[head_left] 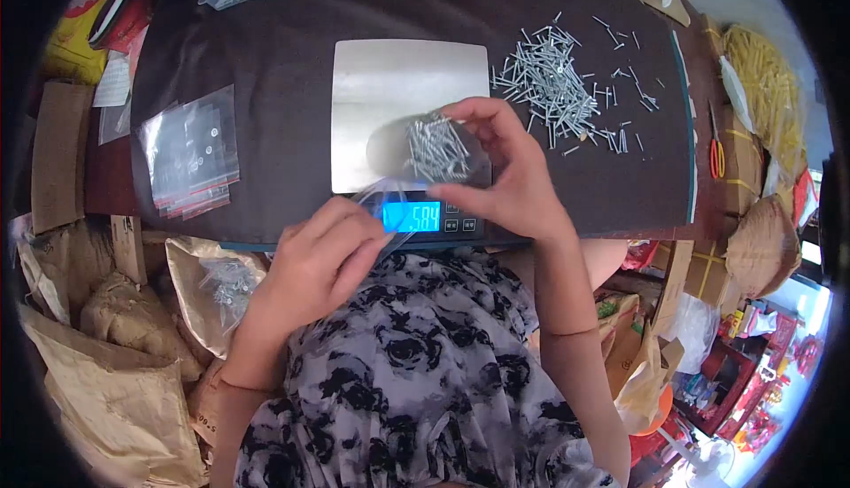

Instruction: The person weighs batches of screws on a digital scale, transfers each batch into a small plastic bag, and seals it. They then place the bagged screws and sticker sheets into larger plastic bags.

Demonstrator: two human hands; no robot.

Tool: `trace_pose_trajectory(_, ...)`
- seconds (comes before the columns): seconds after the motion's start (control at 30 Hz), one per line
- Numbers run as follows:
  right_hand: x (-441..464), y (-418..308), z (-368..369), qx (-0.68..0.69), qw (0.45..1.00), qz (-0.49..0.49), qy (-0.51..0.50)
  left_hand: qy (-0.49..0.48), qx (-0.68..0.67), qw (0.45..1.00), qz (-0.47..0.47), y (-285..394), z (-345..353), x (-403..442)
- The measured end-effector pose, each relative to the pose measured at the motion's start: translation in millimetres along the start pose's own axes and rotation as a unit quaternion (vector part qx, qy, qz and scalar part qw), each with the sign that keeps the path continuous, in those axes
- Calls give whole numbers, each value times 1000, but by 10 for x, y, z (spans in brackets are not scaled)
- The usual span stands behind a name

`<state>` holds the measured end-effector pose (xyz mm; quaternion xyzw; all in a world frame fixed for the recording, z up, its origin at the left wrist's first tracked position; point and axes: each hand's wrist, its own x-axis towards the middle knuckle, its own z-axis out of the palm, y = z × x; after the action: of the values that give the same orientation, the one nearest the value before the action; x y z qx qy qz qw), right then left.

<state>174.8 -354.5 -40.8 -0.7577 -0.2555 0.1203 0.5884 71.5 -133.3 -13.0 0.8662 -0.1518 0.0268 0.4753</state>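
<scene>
From my end: batch of screws (436,147) gathered above scale (390,67), right hand (516,178) gripping see-through container around it; left hand (320,258) pinching clear plastic (382,194) (bag lip, I judge). Left to handle: loose pile (551,85), flat bags (190,156). I read room between bags and scale; cloth's (283,63) near edge close under hands

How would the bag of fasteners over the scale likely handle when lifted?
The bag of fasteners is probably floppy: its clear plastic looks thin. Likely heavy for its size, since metal fasteners crowd it. They might shift if tilted: nothing visibly binds them.
</scene>
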Motion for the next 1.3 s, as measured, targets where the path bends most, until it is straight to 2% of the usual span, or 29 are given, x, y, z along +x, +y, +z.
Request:
trace_pose_trajectory(0.03, -8, -100, -18, 56, 998, 3, -27, 10, 4, 1000, 4, -10, 34, 11)
trace_pose_trajectory(0.1, 14, -265, -121, 72, 993, -26, -93, 29, 11, 999, 11, -33, 105, 19)
trace_pose_trajectory(0.2, 54, -668, -157, -36, 986, 1, -160, 35, 1, 998, 55, -61, 182, 16)
trace_pose_trajectory(0.3, 30, -692, -49, -61, 983, -75, -157, 32, -14, 998, 52, -69, 275, -12)
trace_pose_trajectory(0.4, 50, -747, -99, -98, 981, -124, -110, 42, 17, 996, 73, -25, 203, -1)
trace_pose_trajectory(0.5, 99, -546, -234, -118, 983, -136, -23, 57, 3, 997, 45, 52, 98, -15)
trace_pose_trajectory(0.6, 82, -64, -192, -139, 990, -15, 19, 100, 8, 993, 67, 49, 39, -24)
trace_pose_trajectory(0.63, 62, 26, -152, -205, 976, -62, 35, 148, -59, 985, 60, 60, 81, 1)
trace_pose_trajectory(0.73, -13, -102, -114, -274, 955, -92, 62, 141, -168, 976, 7, 19, 67, -38)
trace_pose_trajectory(0.83, -38, -339, -185, -229, 963, -143, -26, 116, -188, 975, 2, 19, 66, -61)
trace_pose_trajectory(0.93, -118, -409, -96, -250, 953, -160, -68, 113, -209, 971, 35, 5, 108, -66)
trace_pose_trajectory(0.97, -117, -473, -13, -266, 946, -184, -26, 104, -213, 970, 59, -26, 108, -49)
trace_pose_trajectory(1.07, -173, -541, 27, -294, 926, -228, -64, 84, -243, 965, -50, 200, 80, 17)
trace_pose_trajectory(1.1, -176, -560, 63, -301, 919, -246, -61, 67, -132, 988, -33, 212, 39, 47)
trace_pose_trajectory(1.2, -213, -610, 138, -309, 917, -247, -58, 25, -97, 995, 2, 171, 31, 24)
trace_pose_trajectory(1.3, -215, -642, 183, -302, 916, -255, -65, 24, -90, 996, 6, 199, 10, 48)
